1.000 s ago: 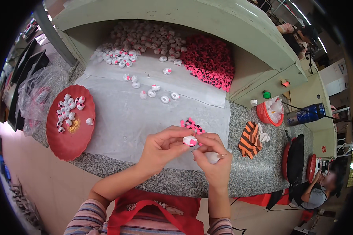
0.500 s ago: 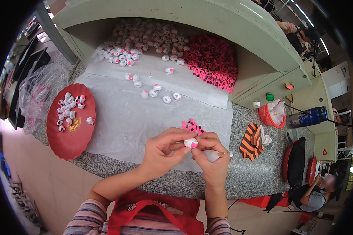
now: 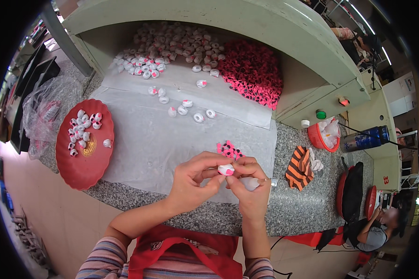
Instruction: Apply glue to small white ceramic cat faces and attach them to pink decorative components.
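Between the fingertips of both hands is a small white rounded piece with a pink patch (image 3: 226, 169). My left hand (image 3: 191, 181) pinches it from the left. My right hand (image 3: 253, 200) pinches it from the right and also keeps a small translucent white bottle (image 3: 250, 183) tucked in its fingers. Just beyond my fingertips lies a little heap of pink pieces with black dots (image 3: 229, 149) on the white sheet (image 3: 139, 153). Further off on the sheet, several loose white pieces (image 3: 182, 110) are scattered.
A red scalloped plate (image 3: 77, 167) with several finished-looking pieces stands at left. Under the shelf are a white heap (image 3: 172, 44) and a pink heap (image 3: 251, 74). At right are a striped orange cloth (image 3: 299, 168), a red basket (image 3: 315, 136) and a blue bottle (image 3: 365, 138).
My hands stay nearly still around the white piece. The small bottle in my right hand has turned slightly.
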